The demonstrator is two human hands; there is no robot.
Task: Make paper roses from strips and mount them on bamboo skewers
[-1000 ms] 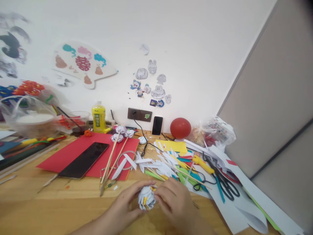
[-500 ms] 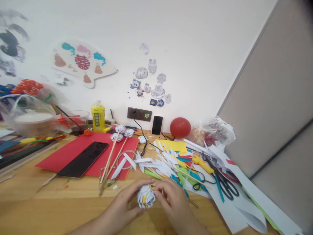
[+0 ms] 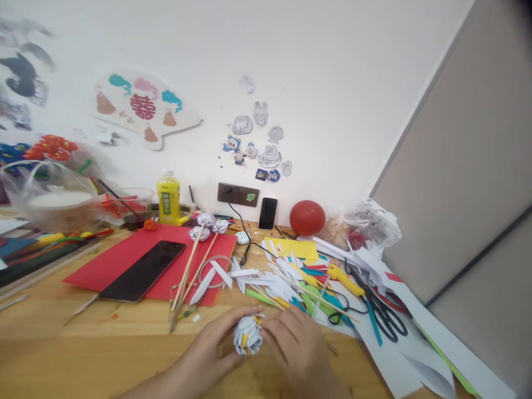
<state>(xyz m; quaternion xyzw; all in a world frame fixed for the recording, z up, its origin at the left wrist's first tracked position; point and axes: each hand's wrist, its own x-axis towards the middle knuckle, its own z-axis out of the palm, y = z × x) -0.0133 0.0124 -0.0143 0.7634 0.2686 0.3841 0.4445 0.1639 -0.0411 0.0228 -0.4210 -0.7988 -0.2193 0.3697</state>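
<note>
From where I stand, one paper flower is in hand, above the near part of the desk, toward the middle. The left hand curves around it, thumb and fingers gripping its far and near sides; the right hand has its bent fingers up against the flower's right side, though I can't tell whether they pinch a petal.

As I judge it, this piece is well along: its white folded layers already make a rounded head, with yellow showing between them. I see no stick on it, though its underside is hidden. Three white blooms look finished, lying toward the desk's back edge, with at least two pale sticks running from them toward the near edge. Plenty of material is left: white paper strips lie in a heap right of the middle, too overlapped to count.

Otherwise I count one yellow glue gun and one pair of black scissors toward the desk's right edge, one red balloon and one yellow bottle along the back edge.
</note>
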